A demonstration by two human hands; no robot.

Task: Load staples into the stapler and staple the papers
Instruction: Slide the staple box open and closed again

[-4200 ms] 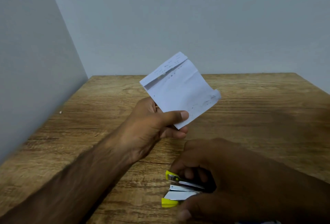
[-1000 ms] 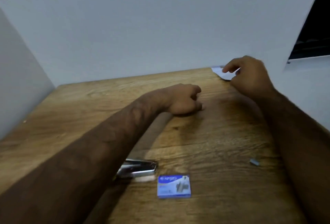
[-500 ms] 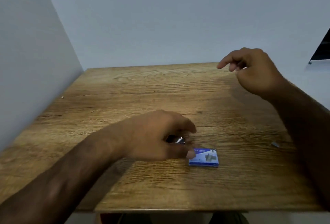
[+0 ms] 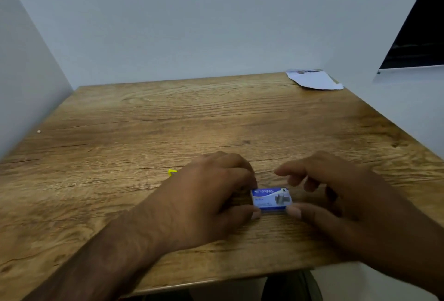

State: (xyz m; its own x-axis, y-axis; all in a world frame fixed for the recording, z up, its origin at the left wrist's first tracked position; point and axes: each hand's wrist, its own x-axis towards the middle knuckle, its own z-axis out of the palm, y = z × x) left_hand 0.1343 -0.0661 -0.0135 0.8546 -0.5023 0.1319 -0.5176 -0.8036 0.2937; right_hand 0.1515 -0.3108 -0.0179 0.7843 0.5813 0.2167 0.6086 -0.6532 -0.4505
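We observe a wooden table (image 4: pixel 144 118) set into a corner between pale walls. A small blue staple box (image 4: pixel 271 199) lies flat on the table near its front edge, label side up.

Left hand (image 4: pixel 206 197): we see it palm down, just left of the box. Its thumb tip (image 4: pixel 255 214) touches the box's front left corner, and its curled fingers meet the box's left end. The hand thus pinches the box from the left side.

Right hand (image 4: pixel 336 192): we see it just right of the box. Its thumb tip (image 4: pixel 293 211) touches the box's front right corner. The remaining fingers are loosely curled and parted above the box's far right corner; we cannot tell whether they contact it.

The box sits between the two hands, resting on the table.

Stapler (image 4: pixel 172 172): only a small yellow tip shows, just beyond the left hand's back edge. The hand hides the rest, so we cannot tell whether the stapler is open or closed.

Papers (image 4: pixel 314 80): a white folded bundle lies flat at the far right corner of the table, well apart from both hands and touching neither.
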